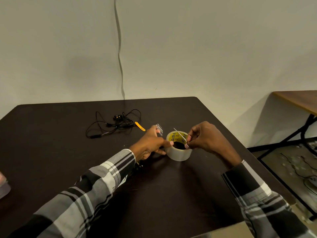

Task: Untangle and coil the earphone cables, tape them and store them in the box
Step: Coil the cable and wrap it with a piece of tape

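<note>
Plaid sleeves (96, 184) reach over the dark desk (51, 145). The left hand (151, 145) steadies the tape roll (178, 148), pinching a cut strip (159, 128); the right hand (205, 138) pinches the tape's free end (179, 133), probably to pull another. Tangled earphones (115, 124) lie beyond, uncoiled.

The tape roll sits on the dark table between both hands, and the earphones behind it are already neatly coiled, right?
Not quite. The head view shows the tape roll on the dark table between the left hand and the right hand, but the earphones behind it lie in a loose tangle, not coiled.
</note>
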### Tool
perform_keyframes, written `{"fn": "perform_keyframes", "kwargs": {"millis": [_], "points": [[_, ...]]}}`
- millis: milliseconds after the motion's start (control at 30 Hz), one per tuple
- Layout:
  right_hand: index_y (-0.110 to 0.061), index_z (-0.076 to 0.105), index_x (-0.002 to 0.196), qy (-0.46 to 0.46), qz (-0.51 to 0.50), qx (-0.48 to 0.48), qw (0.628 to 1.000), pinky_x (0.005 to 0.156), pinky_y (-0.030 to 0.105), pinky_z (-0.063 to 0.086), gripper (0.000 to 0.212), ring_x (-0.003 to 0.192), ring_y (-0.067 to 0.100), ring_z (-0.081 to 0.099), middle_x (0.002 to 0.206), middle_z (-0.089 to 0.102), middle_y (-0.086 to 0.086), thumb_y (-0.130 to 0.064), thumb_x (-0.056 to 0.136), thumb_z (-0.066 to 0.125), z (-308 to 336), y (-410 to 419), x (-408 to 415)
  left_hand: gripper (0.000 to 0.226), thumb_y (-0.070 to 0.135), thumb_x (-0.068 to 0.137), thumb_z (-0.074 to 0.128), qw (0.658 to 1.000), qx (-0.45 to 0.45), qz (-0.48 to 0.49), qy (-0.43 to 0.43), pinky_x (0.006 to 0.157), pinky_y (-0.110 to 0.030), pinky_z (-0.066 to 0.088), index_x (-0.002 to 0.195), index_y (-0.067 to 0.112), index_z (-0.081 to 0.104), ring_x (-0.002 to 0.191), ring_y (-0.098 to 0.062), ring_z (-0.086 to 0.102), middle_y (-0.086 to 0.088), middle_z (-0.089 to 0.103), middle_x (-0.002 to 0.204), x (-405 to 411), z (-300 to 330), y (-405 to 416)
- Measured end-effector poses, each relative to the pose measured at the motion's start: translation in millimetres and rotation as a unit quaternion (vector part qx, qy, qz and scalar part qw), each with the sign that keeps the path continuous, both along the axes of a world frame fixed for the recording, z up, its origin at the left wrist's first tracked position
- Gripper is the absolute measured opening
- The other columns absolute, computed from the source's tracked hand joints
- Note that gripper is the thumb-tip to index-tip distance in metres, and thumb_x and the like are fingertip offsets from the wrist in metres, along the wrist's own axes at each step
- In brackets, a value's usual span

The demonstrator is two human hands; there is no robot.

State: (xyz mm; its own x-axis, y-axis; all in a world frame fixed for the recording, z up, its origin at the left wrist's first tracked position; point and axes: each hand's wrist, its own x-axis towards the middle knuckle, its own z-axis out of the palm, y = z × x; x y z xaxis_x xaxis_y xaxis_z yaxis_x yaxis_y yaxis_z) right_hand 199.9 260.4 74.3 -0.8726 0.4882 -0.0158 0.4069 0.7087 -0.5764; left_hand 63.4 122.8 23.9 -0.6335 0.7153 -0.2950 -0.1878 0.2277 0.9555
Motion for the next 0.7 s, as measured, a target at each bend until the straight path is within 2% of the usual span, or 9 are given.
{"fn": "perform_keyframes", "kwargs": {"millis": [67, 133, 233, 333, 467, 600, 700], "points": [[-0.011, 0.074, 0.077, -0.015, 0.001, 0.022, 1.0, 0.055, 0.013, 0.043, 0.011, 0.067, 0.004, 0.062, 0.076, 0.069, -0.004, -0.015, 0.076, 0.084, 1, -3, -6, 0.083, 0.001, 0.078, 0.078, 1.0, -0.008, 0.005, 0.01, 0.075, -0.05, 0.06, 0.145, 0.013, 0.03, 0.122, -0.03, 0.051, 0.002, 0.035, 0.138, 0, 0, -3], [-0.01, 0.074, 0.08, -0.029, -0.005, 0.032, 0.999, 0.053, 0.013, 0.041, 0.011, 0.068, 0.006, 0.062, 0.083, 0.07, -0.001, -0.015, 0.077, 0.083, 0, -3, -14, 0.082, 0.002, 0.081, 0.076, 1.0, -0.003, 0.023, 0.017, 0.069, -0.046, 0.061, 0.147, 0.014, 0.028, 0.12, -0.026, 0.05, 0.001, 0.035, 0.141, -1, 2, -5], [-0.01, 0.072, 0.079, -0.058, -0.008, 0.035, 0.998, 0.053, 0.014, 0.044, 0.011, 0.067, 0.009, 0.062, 0.086, 0.07, 0.002, -0.014, 0.078, 0.082, -2, -3, -22, 0.066, -0.003, 0.087, 0.067, 0.998, 0.012, 0.05, 0.029, 0.056, -0.036, 0.061, 0.143, 0.014, 0.036, 0.114, -0.024, 0.054, 0.0, 0.042, 0.137, -7, 6, -11], [-0.013, 0.068, 0.078, -0.08, -0.005, 0.037, 0.996, 0.053, 0.014, 0.044, 0.012, 0.07, 0.01, 0.061, 0.087, 0.068, 0.002, -0.014, 0.08, 0.08, -4, -3, -25, 0.046, -0.006, 0.089, 0.058, 0.997, 0.024, 0.059, 0.045, 0.05, -0.029, 0.056, 0.131, 0.013, 0.049, 0.09, -0.016, 0.063, -0.004, 0.054, 0.121, -14, 15, -19], [-0.017, 0.064, 0.076, -0.1, 0.012, 0.051, 0.994, 0.052, 0.014, 0.044, 0.015, 0.062, 0.008, 0.061, 0.082, 0.066, 0.001, -0.015, 0.082, 0.078, 0, -6, -26, 0.026, 0.004, 0.095, 0.054, 0.994, 0.008, 0.061, 0.089, 0.047, -0.021, 0.052, 0.118, 0.013, 0.062, 0.072, -0.008, 0.066, -0.006, 0.066, 0.112, -19, 27, -33], [-0.022, 0.059, 0.07, -0.114, 0.029, 0.084, 0.99, 0.052, 0.014, 0.046, 0.024, 0.052, 0.006, 0.062, 0.068, 0.062, -0.004, -0.017, 0.084, 0.078, 4, -11, -24, 0.021, 0.007, 0.095, 0.055, 0.993, 0.0, 0.063, 0.105, 0.046, -0.017, 0.048, 0.108, 0.016, 0.069, 0.065, -0.007, 0.067, -0.007, 0.072, 0.104, -18, 32, -44], [-0.023, 0.058, 0.069, -0.11, 0.033, 0.103, 0.988, 0.053, 0.014, 0.047, 0.025, 0.052, 0.006, 0.062, 0.067, 0.06, -0.006, -0.017, 0.085, 0.077, 4, -12, -24, 0.021, 0.006, 0.094, 0.055, 0.992, 0.0, 0.059, 0.108, 0.045, -0.016, 0.046, 0.105, 0.016, 0.07, 0.061, -0.007, 0.066, -0.006, 0.074, 0.101, -16, 31, -51]]}}
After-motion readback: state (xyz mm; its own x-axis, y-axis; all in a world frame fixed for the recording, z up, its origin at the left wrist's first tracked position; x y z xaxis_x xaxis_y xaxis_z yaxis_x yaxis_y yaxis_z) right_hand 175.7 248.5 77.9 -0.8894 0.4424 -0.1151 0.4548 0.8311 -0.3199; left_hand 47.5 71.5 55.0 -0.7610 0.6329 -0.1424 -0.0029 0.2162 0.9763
